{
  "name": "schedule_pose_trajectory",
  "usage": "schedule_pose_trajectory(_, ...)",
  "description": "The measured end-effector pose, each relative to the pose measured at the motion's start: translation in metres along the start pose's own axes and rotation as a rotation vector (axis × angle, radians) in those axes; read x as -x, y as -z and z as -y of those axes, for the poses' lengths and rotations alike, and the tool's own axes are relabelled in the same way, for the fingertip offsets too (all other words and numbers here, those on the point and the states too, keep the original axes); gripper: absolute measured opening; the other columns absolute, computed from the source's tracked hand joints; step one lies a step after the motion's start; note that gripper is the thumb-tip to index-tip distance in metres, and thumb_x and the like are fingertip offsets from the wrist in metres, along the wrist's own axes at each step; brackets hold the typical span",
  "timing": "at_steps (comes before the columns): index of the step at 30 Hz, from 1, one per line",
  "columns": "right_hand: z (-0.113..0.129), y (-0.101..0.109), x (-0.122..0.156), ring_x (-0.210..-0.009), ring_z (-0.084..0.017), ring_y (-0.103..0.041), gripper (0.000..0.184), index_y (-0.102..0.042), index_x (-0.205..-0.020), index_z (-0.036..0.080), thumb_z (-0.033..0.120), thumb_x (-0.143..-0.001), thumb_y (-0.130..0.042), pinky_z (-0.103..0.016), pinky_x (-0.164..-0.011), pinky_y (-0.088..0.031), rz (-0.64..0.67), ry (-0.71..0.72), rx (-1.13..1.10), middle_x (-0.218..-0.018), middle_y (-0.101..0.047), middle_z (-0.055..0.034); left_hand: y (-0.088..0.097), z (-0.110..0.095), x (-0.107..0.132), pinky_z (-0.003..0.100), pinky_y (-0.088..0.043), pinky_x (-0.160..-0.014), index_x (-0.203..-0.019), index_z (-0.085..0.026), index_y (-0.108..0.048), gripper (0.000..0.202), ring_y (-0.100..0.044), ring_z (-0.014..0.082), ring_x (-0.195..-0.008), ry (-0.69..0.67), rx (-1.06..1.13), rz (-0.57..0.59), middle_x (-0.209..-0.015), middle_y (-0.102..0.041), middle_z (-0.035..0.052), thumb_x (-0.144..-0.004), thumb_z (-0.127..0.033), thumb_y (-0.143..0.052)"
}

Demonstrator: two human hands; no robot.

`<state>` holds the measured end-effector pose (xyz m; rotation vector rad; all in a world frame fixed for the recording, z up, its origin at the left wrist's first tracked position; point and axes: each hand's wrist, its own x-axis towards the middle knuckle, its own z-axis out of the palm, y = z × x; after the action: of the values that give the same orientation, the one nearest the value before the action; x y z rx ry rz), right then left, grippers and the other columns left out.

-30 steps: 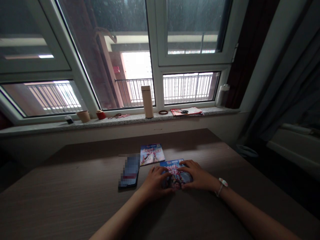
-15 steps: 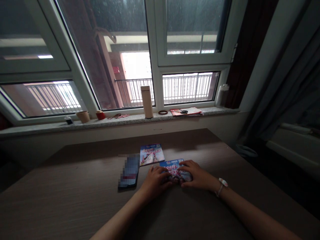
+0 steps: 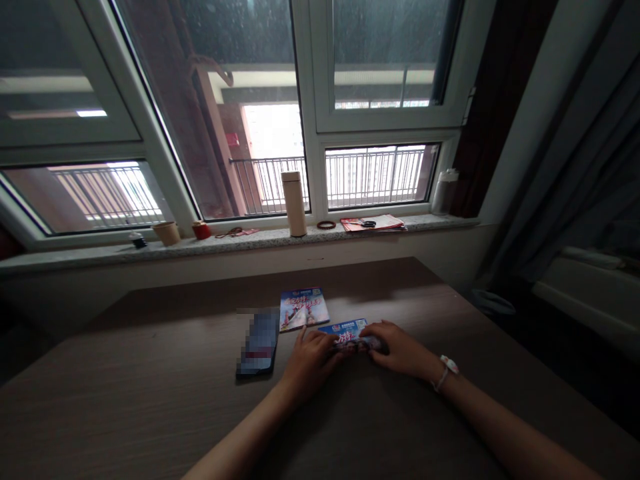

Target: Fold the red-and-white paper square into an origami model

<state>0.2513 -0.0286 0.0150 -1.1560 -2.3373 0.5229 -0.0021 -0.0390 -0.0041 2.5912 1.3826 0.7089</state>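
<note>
Filling the lower frame, the bench [image 3: 125, 393] faces a window [image 3: 311, 120]; left hand [image 3: 311, 359] and right hand [image 3: 397, 350] angle inward, fingers grasping a seemingly bent leaflet [image 3: 345, 331].

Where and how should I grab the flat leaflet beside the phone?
Probably pinch the flat leaflet by its right edge, toward the far corner, coming from the right: it lies thin on the table, with the phone close on its left and the left hand near its front edge.
</note>
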Motion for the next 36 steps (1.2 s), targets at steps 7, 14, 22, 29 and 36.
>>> schedule_pose_trajectory(7, 0.005, -0.004, 0.001, -0.101, -0.023, -0.065, 0.037, -0.055, -0.121, 0.023, 0.027, -0.085, -0.055, -0.035, -0.091, -0.048, -0.093, -0.076, -0.036, -0.112, -0.069, -0.0074, -0.001, 0.002, 0.0, 0.051, -0.028, -0.116, -0.132, -0.028, -0.052, 0.036, -0.06, 0.022, -0.114, 0.057, -0.054, -0.039, -0.122, -0.067, 0.0039, -0.095, -0.026, -0.052)
schedule_pose_trajectory(14, -0.001, -0.01, -0.001, -0.094, -0.023, -0.066, 0.029, -0.052, -0.119, 0.023, 0.032, -0.091, -0.05, -0.033, -0.081, -0.049, -0.122, -0.131, -0.01, -0.103, -0.069, -0.0068, -0.002, 0.002, -0.003, 0.053, -0.029, -0.113, -0.124, -0.028, -0.058, 0.031, -0.061, 0.0231, -0.114, 0.072, -0.089, -0.005, -0.12, -0.068, 0.0037, -0.095, -0.02, -0.05)
schedule_pose_trajectory(22, -0.012, -0.018, -0.003, -0.109, -0.023, -0.062, 0.047, -0.039, -0.139, 0.026, 0.023, -0.092, -0.044, -0.039, -0.096, -0.048, -0.154, -0.115, -0.055, -0.123, -0.062, -0.0083, -0.003, 0.002, -0.004, 0.051, -0.031, -0.112, -0.131, -0.026, -0.053, 0.035, -0.06, 0.0231, -0.116, 0.113, -0.119, -0.035, -0.124, -0.067, 0.0069, -0.096, -0.022, -0.046)
schedule_pose_trajectory(29, -0.013, -0.027, -0.004, -0.116, -0.02, -0.056, 0.045, -0.041, -0.137, 0.028, 0.022, -0.092, -0.045, -0.037, -0.104, -0.047, -0.238, -0.05, -0.028, -0.132, -0.046, -0.0079, -0.008, 0.005, -0.009, 0.05, -0.032, -0.113, -0.143, -0.025, -0.042, 0.053, -0.045, 0.0274, -0.134, 0.202, -0.121, -0.006, -0.143, -0.05, 0.0114, -0.091, -0.018, -0.052)
schedule_pose_trajectory(36, -0.023, -0.032, -0.004, -0.129, -0.024, -0.047, 0.028, -0.066, -0.114, 0.023, 0.02, -0.093, -0.047, -0.042, -0.111, -0.041, -0.167, -0.022, 0.062, -0.143, -0.041, -0.0093, -0.008, 0.007, -0.005, 0.057, -0.025, -0.114, -0.113, -0.029, -0.067, 0.027, -0.05, 0.0272, -0.129, 0.165, -0.111, 0.047, -0.137, -0.058, 0.0074, -0.096, -0.024, -0.046)
